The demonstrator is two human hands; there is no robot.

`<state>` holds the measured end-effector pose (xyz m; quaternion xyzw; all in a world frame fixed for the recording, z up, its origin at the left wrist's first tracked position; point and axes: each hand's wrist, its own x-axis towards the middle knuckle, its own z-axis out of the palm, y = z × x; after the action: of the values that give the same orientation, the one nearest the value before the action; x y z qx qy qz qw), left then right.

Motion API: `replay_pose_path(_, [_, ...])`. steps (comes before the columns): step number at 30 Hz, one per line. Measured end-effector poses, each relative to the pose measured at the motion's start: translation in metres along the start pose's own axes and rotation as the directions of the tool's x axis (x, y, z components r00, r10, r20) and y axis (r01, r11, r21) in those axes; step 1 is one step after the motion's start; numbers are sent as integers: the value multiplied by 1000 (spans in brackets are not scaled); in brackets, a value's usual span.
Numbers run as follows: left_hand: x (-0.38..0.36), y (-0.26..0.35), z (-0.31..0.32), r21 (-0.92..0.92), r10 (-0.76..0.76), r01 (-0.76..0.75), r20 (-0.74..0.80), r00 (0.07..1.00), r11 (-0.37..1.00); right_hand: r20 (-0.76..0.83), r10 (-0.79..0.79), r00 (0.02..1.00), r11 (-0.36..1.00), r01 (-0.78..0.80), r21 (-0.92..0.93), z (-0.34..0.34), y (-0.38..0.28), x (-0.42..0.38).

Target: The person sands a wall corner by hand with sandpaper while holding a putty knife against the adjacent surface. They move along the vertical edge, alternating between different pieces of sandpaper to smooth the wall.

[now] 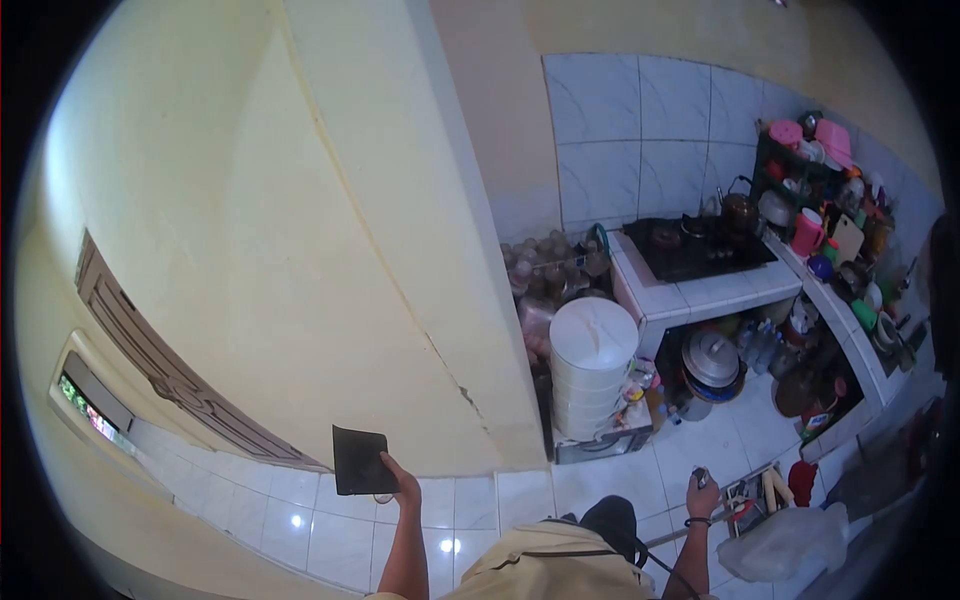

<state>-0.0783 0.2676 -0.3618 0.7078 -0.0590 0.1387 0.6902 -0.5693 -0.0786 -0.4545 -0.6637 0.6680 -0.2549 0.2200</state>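
Note:
My left hand (403, 482) grips a black, flat, roughly square sheet (358, 462) by its right edge, in front of the cream wall (330, 300). A small pale round thing (383, 498) shows just below the sheet, beside my fingers. On the other side, my right hand (703, 496) is closed around a small dark and silvery thing (700, 475), too small to make out. A dark band circles that wrist. Near it on the floor sits a box of tools (742, 512), next to a cloudy plastic bag (785, 545).
A tall white round container (594, 370) stands past the wall's corner. Behind it is a tiled counter with a black stove (695, 248) and a kettle (740, 208). Dishes crowd the rack (790, 165). Pots (712, 358) fill the space below. A brown door (180, 370) is at left.

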Motion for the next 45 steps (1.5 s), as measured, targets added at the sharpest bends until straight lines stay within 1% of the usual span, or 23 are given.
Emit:
replay_pose_path(3, [-14,-6,-6,49,-55,56,-9,998,997,40,41,998,999,-42,32,-9,-14,-10])
replay_pose_path(4, [-18,-6,-5,59,-74,74,-10,997,995,9,22,1000,997,-23,69,-3,-12,-10])
replay_pose_path(7, [-25,-5,-4,50,-46,48,-37,998,998,-32,-78,996,985,82,149,9,-11,-9])
replay_pose_path(8, [-26,-8,-4,39,-39,41,-48,998,998,-29,-64,998,980,68,185,11,-11,-9])
replay_pose_path(11, [-27,-16,-9,10,-21,22,-75,997,1000,-130,-121,984,982,138,128,19,-8,-4])
replay_pose_path(14, [-29,-20,-14,-15,-15,14,-77,997,1000,-2,4,1000,982,-3,188,24,2,14])
replay_pose_path(15, [-30,-22,-17,-24,-22,20,-79,997,999,64,41,997,961,-57,271,29,11,21])
replay_pose_path(16, [-31,-24,-18,-34,-29,26,-81,996,999,133,71,989,931,-113,348,33,19,27])
replay_pose_path(17, [-32,-22,-18,-16,-65,64,-70,995,998,204,93,975,892,-173,418,30,17,30])
replay_pose_path(18, [-34,-21,-21,2,-101,101,-62,993,995,251,172,953,822,-279,497,28,15,30])
replay_pose_path(20, [-37,-17,-21,37,-149,152,-66,987,988,370,293,882,631,-469,618,15,-13,19])
replay_pose_path(22, [-37,-15,-18,64,-175,181,-88,981,981,446,272,852,544,-519,659,9,-20,16])
replay_pose_path(23, [-38,-17,-17,84,-152,161,-99,983,983,483,258,837,500,-543,674,9,-20,15])
replay_pose_path(24, [-38,-20,-16,101,-131,142,-110,985,985,555,214,803,450,-586,674,9,-20,17])
replay_pose_path(27, [-41,-17,-11,111,-86,97,-102,991,989,640,156,752,278,-655,702,15,-18,24])
replay_pose_path(28, [-43,-12,-10,107,-71,81,-92,993,991,650,147,745,265,-663,700,15,-21,28])
replay_pose_path(31, [-48,10,-6,82,-106,114,-92,990,990,679,127,723,239,-687,687,17,-32,35])
replay_pose_path(34, [-47,9,-11,138,-143,157,-103,984,978,696,114,709,250,-699,670,21,-41,40])
replay_pose_path(37, [-45,5,-15,107,-123,135,-109,986,985,700,111,705,269,-699,662,26,-57,45])
replay_pose_path(40, [-44,6,-19,88,-144,155,-121,982,984,704,81,706,278,-694,664,27,-72,44])
replay_pose_path(43, [-45,1,-22,146,-139,161,-155,978,976,702,47,710,282,-684,673,27,-83,41])
replay_pose_path(45, [-49,3,-26,134,-153,173,-148,977,976,704,65,707,261,-693,672,29,-88,43])
